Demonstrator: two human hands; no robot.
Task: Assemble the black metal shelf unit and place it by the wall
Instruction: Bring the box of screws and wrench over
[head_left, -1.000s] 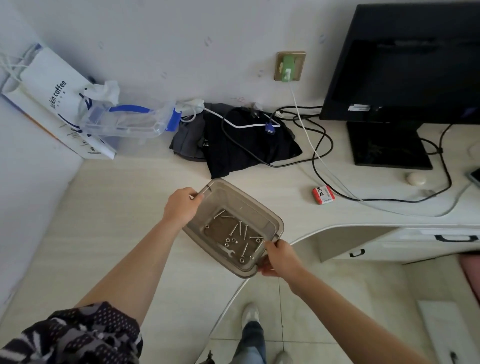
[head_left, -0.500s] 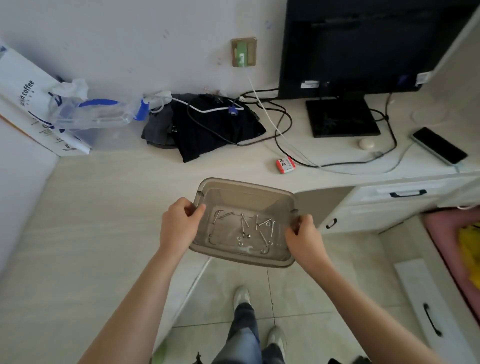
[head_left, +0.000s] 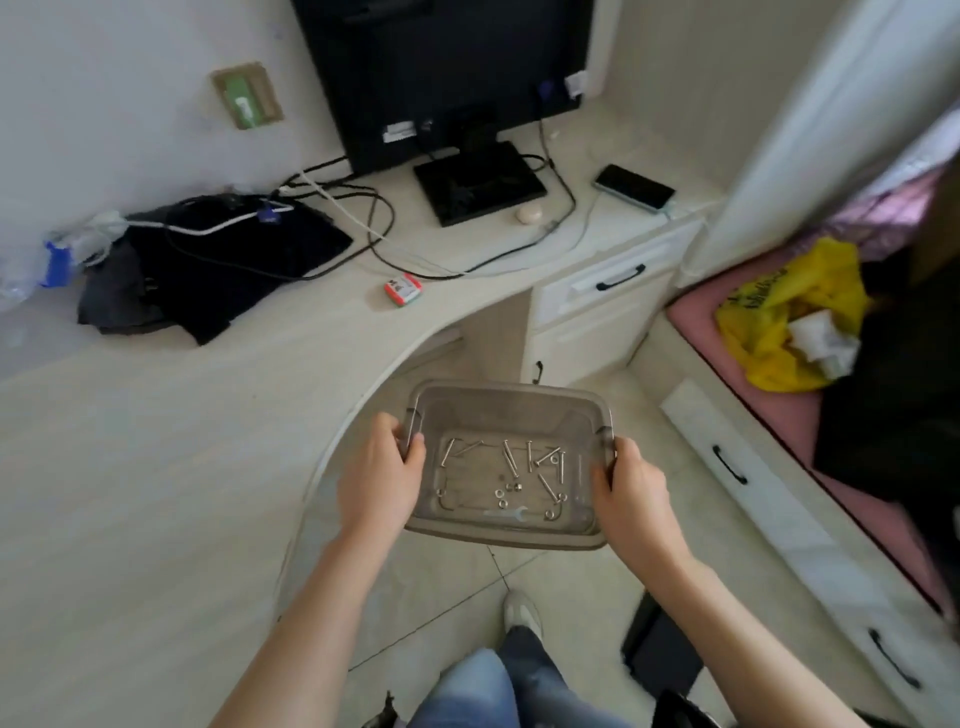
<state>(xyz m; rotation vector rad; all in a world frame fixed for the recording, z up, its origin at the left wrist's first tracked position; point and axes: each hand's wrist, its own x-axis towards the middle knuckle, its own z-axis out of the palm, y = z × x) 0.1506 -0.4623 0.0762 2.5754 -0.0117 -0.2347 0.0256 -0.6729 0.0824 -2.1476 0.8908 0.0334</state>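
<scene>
We hold the tray (head_left: 506, 530) off the bench (head_left: 156, 467) edge — left hand (head_left: 382, 483), right hand (head_left: 631, 493) each gripping a side; keep it level so the screws (head_left: 530, 462) stay put.

Soft, even, bright light with faint shadows. Motion blur smears the tan rectangular wall socket (head_left: 248, 96) and everything along the right edge. Wide-angle distortion bends the pale wood-grain counter (head_left: 156, 426) toward the corners.
</scene>
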